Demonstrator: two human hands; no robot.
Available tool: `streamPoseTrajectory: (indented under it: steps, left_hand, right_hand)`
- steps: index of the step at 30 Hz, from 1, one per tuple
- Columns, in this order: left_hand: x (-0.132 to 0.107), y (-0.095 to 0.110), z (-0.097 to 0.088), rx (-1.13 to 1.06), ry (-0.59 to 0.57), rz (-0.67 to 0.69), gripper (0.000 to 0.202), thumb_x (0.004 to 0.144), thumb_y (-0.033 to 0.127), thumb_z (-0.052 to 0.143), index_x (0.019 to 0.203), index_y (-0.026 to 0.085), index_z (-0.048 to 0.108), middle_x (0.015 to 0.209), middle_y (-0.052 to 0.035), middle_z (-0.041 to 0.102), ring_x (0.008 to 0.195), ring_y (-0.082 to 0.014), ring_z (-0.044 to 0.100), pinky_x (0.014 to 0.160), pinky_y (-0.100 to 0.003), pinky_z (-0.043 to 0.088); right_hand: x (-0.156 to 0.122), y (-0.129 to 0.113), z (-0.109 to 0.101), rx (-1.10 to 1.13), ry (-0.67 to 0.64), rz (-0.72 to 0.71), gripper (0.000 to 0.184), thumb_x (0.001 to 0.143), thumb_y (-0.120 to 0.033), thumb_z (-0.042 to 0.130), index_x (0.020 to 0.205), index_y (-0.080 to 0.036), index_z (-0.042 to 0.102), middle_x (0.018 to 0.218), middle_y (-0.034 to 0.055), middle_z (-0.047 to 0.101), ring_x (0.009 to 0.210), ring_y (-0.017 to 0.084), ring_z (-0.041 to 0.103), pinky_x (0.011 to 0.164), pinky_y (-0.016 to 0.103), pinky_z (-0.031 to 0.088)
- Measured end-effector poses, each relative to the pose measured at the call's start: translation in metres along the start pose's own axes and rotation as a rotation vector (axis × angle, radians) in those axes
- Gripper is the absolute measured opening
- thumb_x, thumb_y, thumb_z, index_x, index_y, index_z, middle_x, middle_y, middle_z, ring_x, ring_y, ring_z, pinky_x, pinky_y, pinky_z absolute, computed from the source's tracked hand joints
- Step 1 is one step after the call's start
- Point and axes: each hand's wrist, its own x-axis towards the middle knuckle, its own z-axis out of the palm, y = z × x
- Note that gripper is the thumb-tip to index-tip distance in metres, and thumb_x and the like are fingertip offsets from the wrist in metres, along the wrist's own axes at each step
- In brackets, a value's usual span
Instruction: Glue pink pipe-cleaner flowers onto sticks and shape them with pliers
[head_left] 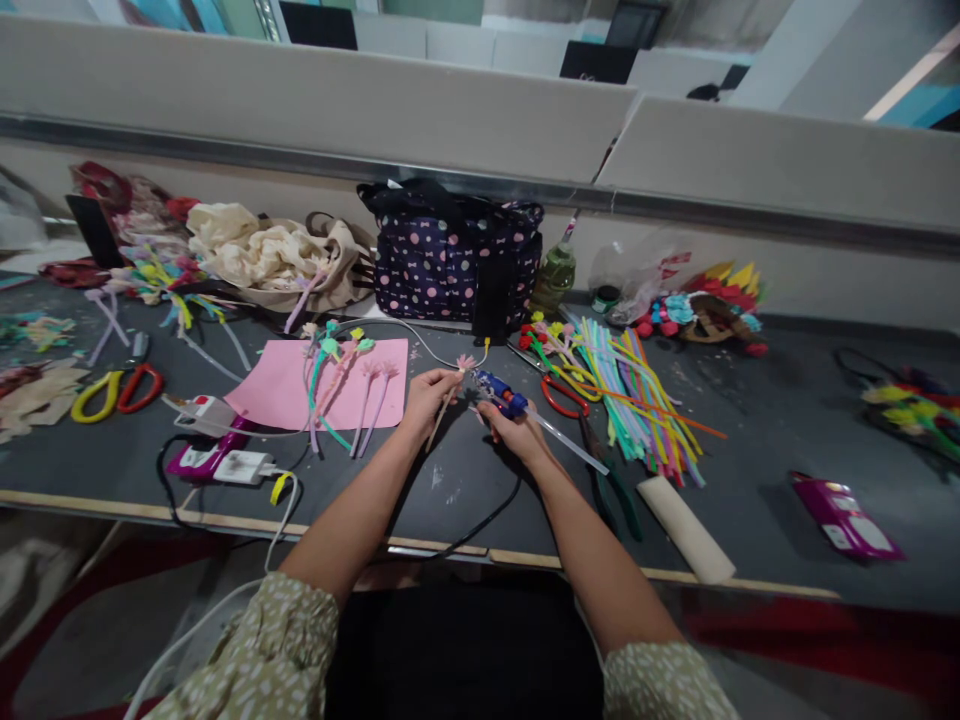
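Observation:
Between the fingers of my left hand [430, 402] is a pink pipe-cleaner flower [466, 364], its stem hanging down below the fingers. My right hand [516, 430] is wrapped round a blue hot glue gun [504, 394], with a clear glue stick [574, 445] poking out of its back toward the lower right. The gun's nozzle end points at the flower, close beside it; whether they touch I cannot tell. Left of my hands lies a pink sheet [270, 385] bearing several finished pipe-cleaner flowers [367, 385].
Right of my hands are red-handled scissors [566, 397], green-handled pliers [622, 500], many pipe cleaners [645, 390] and a cream roll [686, 528]. A purple power strip [214, 458] with cables sits at left, near yellow-and-red-handled scissors [99, 396]. A dotted bag [427, 250] with a phone [495, 298] against it stands behind.

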Motion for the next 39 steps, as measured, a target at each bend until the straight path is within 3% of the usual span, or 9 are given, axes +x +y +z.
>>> streamPoseTrajectory:
  steps: [39]
  left_hand:
    - [-0.0003, 0.0007, 0.0, 0.004, -0.01, 0.019, 0.031, 0.057, 0.038, 0.082, 0.071, 0.013, 0.07, 0.059, 0.0, 0.062, 0.047, -0.0067, 0.05, 0.048, -0.019, 0.04]
  right_hand:
    - [0.0011, 0.0077, 0.0, -0.04, 0.002, -0.031, 0.043, 0.076, -0.06, 0.064, 0.061, -0.02, 0.058, 0.043, -0.0018, 0.054, 0.039, 0.013, 0.052, 0.045, 0.025, 0.045]
